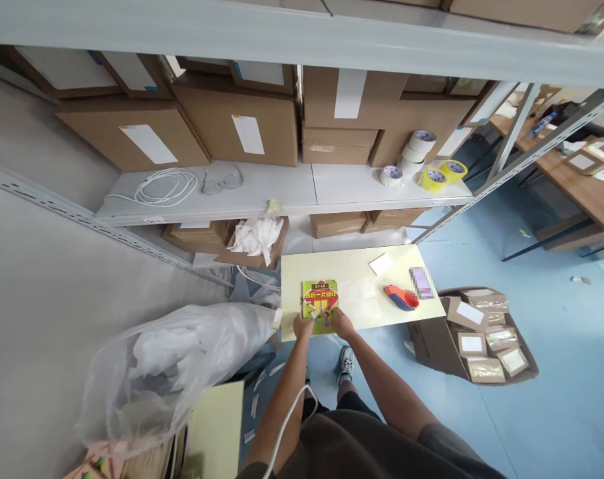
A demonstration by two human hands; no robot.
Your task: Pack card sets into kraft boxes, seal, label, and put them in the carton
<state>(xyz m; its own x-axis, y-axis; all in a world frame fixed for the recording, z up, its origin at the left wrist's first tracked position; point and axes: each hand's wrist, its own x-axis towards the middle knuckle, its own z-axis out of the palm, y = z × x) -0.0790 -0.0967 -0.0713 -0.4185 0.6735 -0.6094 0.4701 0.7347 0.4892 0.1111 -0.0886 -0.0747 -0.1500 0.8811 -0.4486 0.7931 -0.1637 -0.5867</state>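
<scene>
A green and red picture book lies on, or just over, the pale yellow table, with its cover facing up. My left hand grips its lower left corner, the thumb on the cover. At the lower right edge my right hand holds it the same way, its other fingers hidden underneath. To the right on the table are a red and blue tape dispenser, a white card and a phone that is blurred out.
Metal shelving with cardboard boxes stands ahead, holding tape rolls, glasses and a coiled white cable. Left of the table bulges a plastic bag. On the floor to the right sits a carton of small parcels.
</scene>
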